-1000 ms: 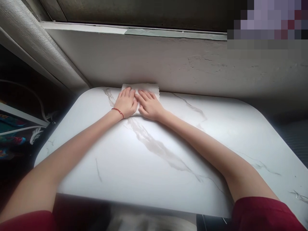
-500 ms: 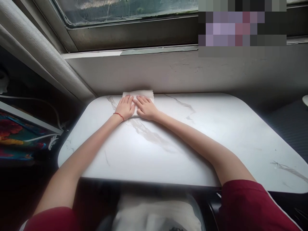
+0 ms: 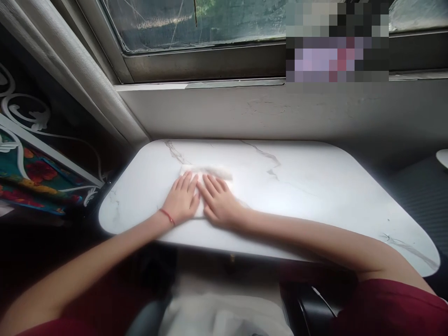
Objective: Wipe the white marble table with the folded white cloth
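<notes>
Both hands lie flat side by side on a white paper towel (image 3: 220,172) on the white marble-patterned table (image 3: 315,196). My left hand (image 3: 182,198), with a red string bracelet at the wrist, presses the towel's left part with fingers stretched out. My right hand (image 3: 219,200) presses the right part, fingers also stretched and slightly apart. The towel shows mostly beyond the fingertips; the rest is hidden under the palms. The hands sit near the table's front left.
A grey wall (image 3: 280,112) and a window sill (image 3: 210,84) run behind the table. A curtain (image 3: 70,60) hangs at the left, with a colourful flowered cloth (image 3: 28,182) and white metal scrollwork below it. A dark chair part (image 3: 311,303) shows under the table's front edge.
Both hands have slid the paper towel from the table's far edge by the wall back toward the front edge. The camera has tilted up, showing more window.
</notes>
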Tool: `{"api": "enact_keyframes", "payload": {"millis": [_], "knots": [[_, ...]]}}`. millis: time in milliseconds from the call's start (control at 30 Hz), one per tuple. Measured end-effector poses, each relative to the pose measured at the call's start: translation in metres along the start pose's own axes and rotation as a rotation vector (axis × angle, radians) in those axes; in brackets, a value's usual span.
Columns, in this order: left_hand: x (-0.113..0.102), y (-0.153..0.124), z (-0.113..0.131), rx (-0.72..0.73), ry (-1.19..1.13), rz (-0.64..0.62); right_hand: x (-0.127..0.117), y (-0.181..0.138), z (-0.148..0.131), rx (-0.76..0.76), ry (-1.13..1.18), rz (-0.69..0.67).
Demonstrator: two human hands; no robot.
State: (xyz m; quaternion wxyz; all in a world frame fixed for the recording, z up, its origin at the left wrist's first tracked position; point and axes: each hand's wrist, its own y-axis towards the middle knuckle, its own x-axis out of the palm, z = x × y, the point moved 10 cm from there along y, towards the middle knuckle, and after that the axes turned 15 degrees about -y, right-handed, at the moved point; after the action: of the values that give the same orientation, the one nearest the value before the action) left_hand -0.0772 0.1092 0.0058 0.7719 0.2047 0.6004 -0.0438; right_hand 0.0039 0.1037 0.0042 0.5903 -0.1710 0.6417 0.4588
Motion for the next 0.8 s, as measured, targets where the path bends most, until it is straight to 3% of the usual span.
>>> {"api": "enact_keyframes", "payload": {"millis": [167, 400, 567, 800], "knots": [[-0.003, -0.036, 0.040, 0.023, 0.072, -0.030, -0.024, -0.034, -0.034, -0.097, -0.035, -0.005], [0.007, -0.015, 0.076, 0.285, -0.016, -0.200, -0.032, -0.044, -0.038, -0.019, -0.396, -0.132], [0.018, 0.010, 0.072, 0.348, -0.128, -0.250, -0.026, -0.037, -0.019, 0.050, -0.491, -0.218], [0.031, 0.074, 0.038, 0.199, -0.151, -0.190, -0.005, -0.005, 0.041, 0.109, -0.352, -0.245]]}}
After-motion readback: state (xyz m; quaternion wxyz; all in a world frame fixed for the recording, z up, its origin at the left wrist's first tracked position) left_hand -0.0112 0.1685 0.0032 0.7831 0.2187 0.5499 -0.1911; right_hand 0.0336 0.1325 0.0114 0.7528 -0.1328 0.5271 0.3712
